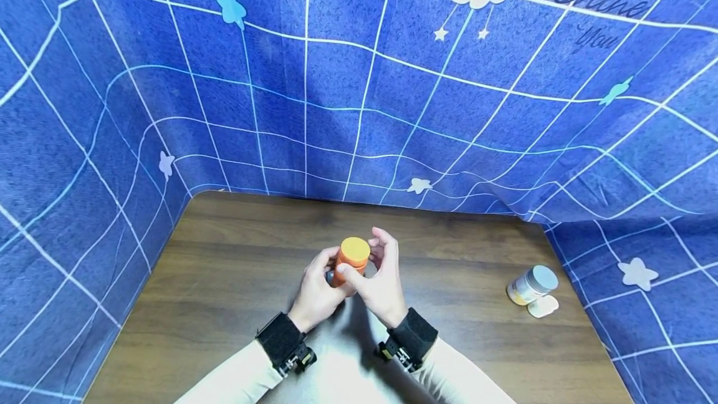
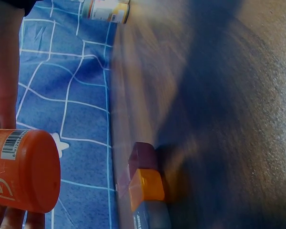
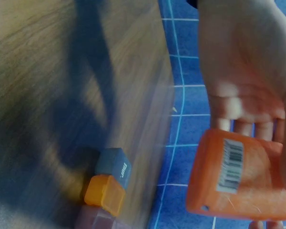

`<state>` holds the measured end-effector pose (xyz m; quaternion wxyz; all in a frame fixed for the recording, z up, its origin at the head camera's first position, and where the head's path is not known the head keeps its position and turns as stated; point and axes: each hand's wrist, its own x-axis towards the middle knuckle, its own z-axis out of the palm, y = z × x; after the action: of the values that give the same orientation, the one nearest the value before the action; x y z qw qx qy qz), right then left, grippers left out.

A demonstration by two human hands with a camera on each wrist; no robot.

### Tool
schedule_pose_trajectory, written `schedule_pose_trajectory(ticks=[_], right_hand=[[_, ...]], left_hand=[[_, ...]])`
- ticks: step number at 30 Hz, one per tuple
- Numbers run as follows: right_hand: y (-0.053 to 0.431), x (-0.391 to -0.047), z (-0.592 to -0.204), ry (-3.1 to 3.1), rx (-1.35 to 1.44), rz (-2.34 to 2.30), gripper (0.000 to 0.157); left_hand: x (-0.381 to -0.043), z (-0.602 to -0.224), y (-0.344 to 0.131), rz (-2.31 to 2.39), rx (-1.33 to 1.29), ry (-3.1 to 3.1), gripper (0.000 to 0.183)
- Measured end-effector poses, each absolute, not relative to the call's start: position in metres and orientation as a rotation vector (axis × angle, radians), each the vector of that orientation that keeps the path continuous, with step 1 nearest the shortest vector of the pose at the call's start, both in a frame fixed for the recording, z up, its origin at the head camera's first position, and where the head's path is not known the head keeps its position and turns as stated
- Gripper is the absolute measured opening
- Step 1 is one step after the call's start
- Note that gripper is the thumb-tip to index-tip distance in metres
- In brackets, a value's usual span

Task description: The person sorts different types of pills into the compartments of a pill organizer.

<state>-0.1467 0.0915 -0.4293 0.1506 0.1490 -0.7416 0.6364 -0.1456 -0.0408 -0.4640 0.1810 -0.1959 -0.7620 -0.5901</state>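
Reaching over the counter [image 1: 460, 292] from six o'clock, my left grip [image 1: 316, 292] and right grip [image 1: 386, 282] both clasp the orange bottle [image 1: 352, 261] from opposite sides, presumably to steady it, base raised. At its three o'clock stands a grey-lidded jar [image 1: 531, 287], seemingly out of my way, a white piece [image 1: 543, 306] just beside. The yellow lid [image 1: 356, 250] faces up, probably for access.

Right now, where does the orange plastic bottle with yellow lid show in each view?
Head: bottle, below centre, between left hand and right hand.
Left wrist: bottle lower left, cut by left edge.
Right wrist: bottle lower right, cut by right edge.
Shared landmark: blue cloth printed with pale grid lines.
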Motion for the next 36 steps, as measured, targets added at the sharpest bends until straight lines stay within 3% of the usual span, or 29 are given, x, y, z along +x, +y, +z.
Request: schedule_pose_trajectory(ticks=[5,11,18,25,32,36], right_hand=[[0.085,-0.145,-0.429,-2.107,0.346,1.731,0.082],[0.083,-0.145,-0.428,-2.057,0.286,1.745,0.075],[0.088,-0.149,-0.431,-1.867,0.444,1.967,0.066],[0.104,-0.168,-0.442,-1.629,0.477,2.162,0.062],[0.128,-0.179,-0.454,-1.667,0.368,2.07,0.057],[0.148,-0.182,-0.452,-1.814,0.323,1.96,0.052]], left_hand=[[-0.145,-0.464,-0.037,-1.644,-0.554,-2.132,0.05],[-0.145,-0.466,-0.034,-1.628,-0.544,-2.144,0.05],[-0.144,-0.466,-0.037,-1.656,-0.593,-2.166,0.054],[-0.144,-0.466,-0.039,-1.721,-0.602,-2.148,0.057],[-0.145,-0.468,-0.042,-1.711,-0.597,-2.138,0.056],[-0.153,-0.488,-0.044,-1.711,-0.579,-2.159,0.058]])
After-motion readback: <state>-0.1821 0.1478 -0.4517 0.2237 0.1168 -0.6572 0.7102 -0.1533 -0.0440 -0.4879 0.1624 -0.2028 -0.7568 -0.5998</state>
